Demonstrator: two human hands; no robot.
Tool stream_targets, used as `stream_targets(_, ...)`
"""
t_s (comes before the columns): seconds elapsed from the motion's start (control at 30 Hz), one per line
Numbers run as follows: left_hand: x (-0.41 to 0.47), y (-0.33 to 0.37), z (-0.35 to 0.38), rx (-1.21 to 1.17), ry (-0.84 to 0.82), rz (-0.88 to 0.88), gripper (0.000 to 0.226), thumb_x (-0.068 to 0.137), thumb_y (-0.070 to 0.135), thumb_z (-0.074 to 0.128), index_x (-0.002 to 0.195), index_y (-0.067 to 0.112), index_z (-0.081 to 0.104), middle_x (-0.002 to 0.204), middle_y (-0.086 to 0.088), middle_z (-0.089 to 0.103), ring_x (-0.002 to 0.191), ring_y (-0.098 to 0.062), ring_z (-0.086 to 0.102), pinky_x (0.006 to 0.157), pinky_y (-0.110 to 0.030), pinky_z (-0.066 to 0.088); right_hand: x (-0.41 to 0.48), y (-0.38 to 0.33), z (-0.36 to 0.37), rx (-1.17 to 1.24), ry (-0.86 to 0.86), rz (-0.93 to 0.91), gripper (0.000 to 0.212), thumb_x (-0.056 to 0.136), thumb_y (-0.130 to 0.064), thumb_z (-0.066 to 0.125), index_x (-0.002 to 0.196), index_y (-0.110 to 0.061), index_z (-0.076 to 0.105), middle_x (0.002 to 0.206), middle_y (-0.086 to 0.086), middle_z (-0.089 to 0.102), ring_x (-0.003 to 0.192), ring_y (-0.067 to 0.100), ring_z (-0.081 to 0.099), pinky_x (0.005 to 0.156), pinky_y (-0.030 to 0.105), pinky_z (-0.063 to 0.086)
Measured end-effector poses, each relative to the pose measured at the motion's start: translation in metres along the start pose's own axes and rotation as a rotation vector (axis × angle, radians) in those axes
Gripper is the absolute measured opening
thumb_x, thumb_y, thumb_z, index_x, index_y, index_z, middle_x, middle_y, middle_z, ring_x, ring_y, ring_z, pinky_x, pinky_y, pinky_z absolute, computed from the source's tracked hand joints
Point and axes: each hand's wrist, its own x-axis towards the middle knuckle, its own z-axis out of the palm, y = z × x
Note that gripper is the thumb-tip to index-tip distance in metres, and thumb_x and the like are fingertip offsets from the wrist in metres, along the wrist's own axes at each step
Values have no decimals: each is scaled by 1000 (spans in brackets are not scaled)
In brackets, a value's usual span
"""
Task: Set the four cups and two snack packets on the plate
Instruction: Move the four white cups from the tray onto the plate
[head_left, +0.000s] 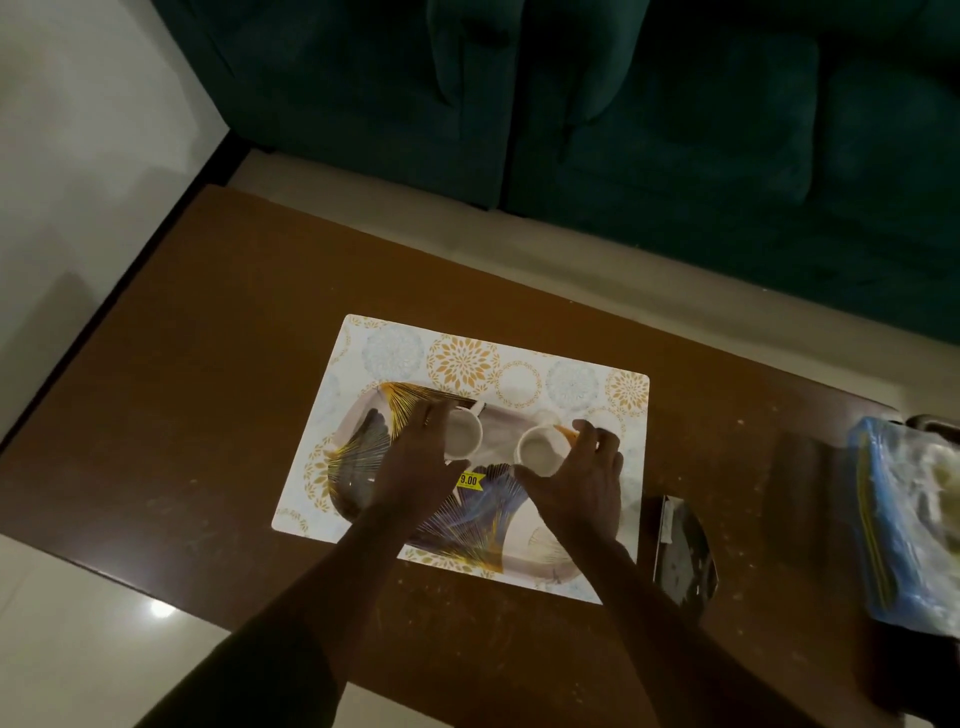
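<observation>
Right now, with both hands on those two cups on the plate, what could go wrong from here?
1. The left hand and right hand hold the left cup and right cup near each other; they could knock together.
2. The plate sits on a placemat, which might slide if pushed.
3. The dark packet lies by the right forearm; reaching back could sweep it along the table.

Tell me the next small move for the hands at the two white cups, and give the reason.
Probably let go of both and reach for the next item. The left hand and right hand each rest against a white cup, both upright on the patterned rectangular plate. A dark snack packet lies on the brown table, off the plate.
</observation>
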Motion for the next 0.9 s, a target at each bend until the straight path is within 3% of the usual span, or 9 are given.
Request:
stream_targets(0.1,2,5,6,-34,56,-60,76,68,29,86,132,13,47,127,-7,49,108,-24,58,80,-34,53,-1,0,7,40,-42,5,79,69,-42,80,132,-12,42,129,11,50,116,28,51,89,40,49)
stream_targets(0.27,9,8,12,-63,84,-32,75,69,28,85,131,9,47,129,-11,51,114,-25,53,85,-34,50,13,-13,14,20,-124,-218,65,77,-37,76,131,-13,51,126,5,61,114,21,56,93,34,47)
stream_targets(0.43,15,5,11,-50,81,-32,74,71,31,83,132,7,47,129,-13,51,114,-27,54,83,-33,48,6,-19,23,82,-70,-173,68,76,-39,76,133,-13,49,127,7,59,114,19,55,89,26,45)
stream_targets(0.57,14,2,13,-39,92,-28,76,70,31,84,131,8,47,127,-12,51,111,-27,56,78,-28,43,5,-17,23,114,-73,-186,67,77,-38,75,134,-12,49,130,9,57,117,21,52,94,34,48)
stream_targets(0.73,10,1,7,-8,55,0,88,69,40,83,140,14,38,135,-8,45,116,-28,56,78,-43,56,6,-18,19,124,-84,-199,86,70,-48,79,139,-13,41,131,10,55,119,23,53,94,40,51)
stream_targets(0.8,4,-5,0,69,40,59,95,66,46,82,143,16,35,139,-8,42,119,-29,54,80,-49,56,7,-14,15,126,-111,-190,100,63,-53,80,143,-15,34,133,10,51,120,26,52,92,43,52)
stream_targets(0.9,-6,-19,-14,228,3,121,106,57,57,79,145,26,29,144,-6,37,126,-32,47,92,-56,50,12,-5,4,106,-103,-216,102,62,-60,77,143,-18,31,137,11,47,121,28,52,86,42,51)
